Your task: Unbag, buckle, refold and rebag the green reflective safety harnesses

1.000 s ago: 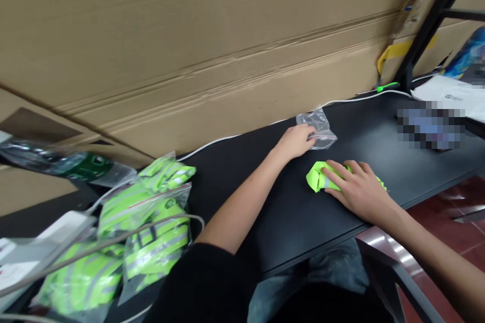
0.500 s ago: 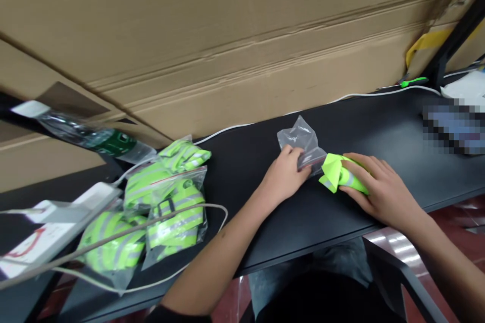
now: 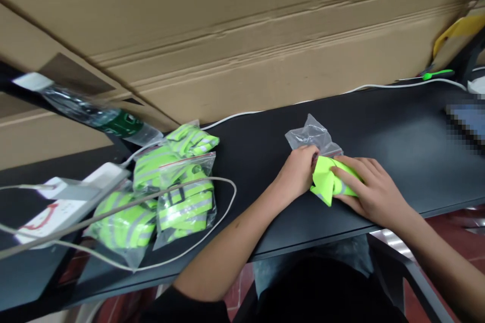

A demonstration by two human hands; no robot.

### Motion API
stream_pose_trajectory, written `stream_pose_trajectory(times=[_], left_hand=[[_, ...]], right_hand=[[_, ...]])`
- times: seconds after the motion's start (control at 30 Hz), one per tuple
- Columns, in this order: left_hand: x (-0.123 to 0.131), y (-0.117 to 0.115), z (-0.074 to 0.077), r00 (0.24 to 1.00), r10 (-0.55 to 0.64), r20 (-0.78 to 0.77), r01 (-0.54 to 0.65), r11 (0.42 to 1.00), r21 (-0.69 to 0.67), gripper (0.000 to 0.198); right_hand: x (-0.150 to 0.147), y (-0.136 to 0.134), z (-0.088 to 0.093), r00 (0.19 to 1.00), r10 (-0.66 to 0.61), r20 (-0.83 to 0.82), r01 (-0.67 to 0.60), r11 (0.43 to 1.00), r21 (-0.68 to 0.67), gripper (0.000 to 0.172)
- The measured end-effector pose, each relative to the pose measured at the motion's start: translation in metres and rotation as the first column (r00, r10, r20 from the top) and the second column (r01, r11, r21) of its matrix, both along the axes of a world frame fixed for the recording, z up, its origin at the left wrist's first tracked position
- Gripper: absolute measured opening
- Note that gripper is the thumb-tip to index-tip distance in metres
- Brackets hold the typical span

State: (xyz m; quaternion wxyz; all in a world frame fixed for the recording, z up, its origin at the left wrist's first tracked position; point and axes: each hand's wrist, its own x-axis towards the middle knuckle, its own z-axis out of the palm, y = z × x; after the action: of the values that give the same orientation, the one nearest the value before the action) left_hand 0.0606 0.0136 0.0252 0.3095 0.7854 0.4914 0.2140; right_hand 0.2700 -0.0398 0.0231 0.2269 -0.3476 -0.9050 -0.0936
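Observation:
My left hand (image 3: pixel 297 171) grips the lower edge of a clear plastic zip bag (image 3: pixel 312 133), which lies on the black table (image 3: pixel 397 126). A folded neon-yellow reflective vest (image 3: pixel 324 184) sits against the bag's mouth, its end hidden by my hands. My right hand (image 3: pixel 369 189) lies over the vest with its fingers curled around it. Several sealed bags of the same reflective vests (image 3: pixel 185 207) are piled to the left of my left forearm.
A water bottle (image 3: pixel 94 113) lies at the far left, near a white power strip (image 3: pixel 56 217). White cables (image 3: pixel 235 192) run around the bagged vests and along the table's back edge. A green-handled screwdriver (image 3: pixel 437 74) lies beyond it, in front of a cardboard wall (image 3: pixel 227 35).
The folded vest has shifted left, from beside the bag to against its mouth, and my hands have come closer together. The view has also swung, moving the table contents rightward.

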Motion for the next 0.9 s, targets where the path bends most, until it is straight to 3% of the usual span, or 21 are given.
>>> stream_pose_trajectory(times=[0.1, 0.27, 0.43, 0.67, 0.9], left_hand=[[-0.002, -0.001, 0.001, 0.999, 0.029, -0.032, -0.029, 1.000, -0.002, 0.018], [-0.002, -0.005, 0.004, 0.996, 0.054, -0.072, -0.053, 0.999, 0.011, 0.024], [-0.001, -0.014, 0.013, 0.978, 0.165, -0.127, -0.160, 0.986, 0.049, 0.022], [0.010, -0.027, 0.013, 0.962, 0.079, -0.262, -0.067, 0.996, 0.055, 0.028], [0.017, -0.028, 0.007, 0.919, 0.216, -0.329, -0.210, 0.976, 0.054, 0.041]], right_hand=[[0.003, 0.006, 0.000, 0.970, -0.119, 0.212, 0.131, 0.991, -0.042, 0.039], [-0.004, 0.009, 0.004, 0.917, -0.234, 0.324, 0.271, 0.960, -0.075, 0.043], [-0.015, 0.008, 0.005, 0.883, -0.317, 0.347, 0.363, 0.928, -0.076, 0.038], [-0.030, 0.011, 0.007, 0.855, -0.382, 0.352, 0.444, 0.889, -0.114, 0.032], [-0.043, 0.013, 0.005, 0.819, -0.536, 0.205, 0.570, 0.800, -0.189, 0.038]])
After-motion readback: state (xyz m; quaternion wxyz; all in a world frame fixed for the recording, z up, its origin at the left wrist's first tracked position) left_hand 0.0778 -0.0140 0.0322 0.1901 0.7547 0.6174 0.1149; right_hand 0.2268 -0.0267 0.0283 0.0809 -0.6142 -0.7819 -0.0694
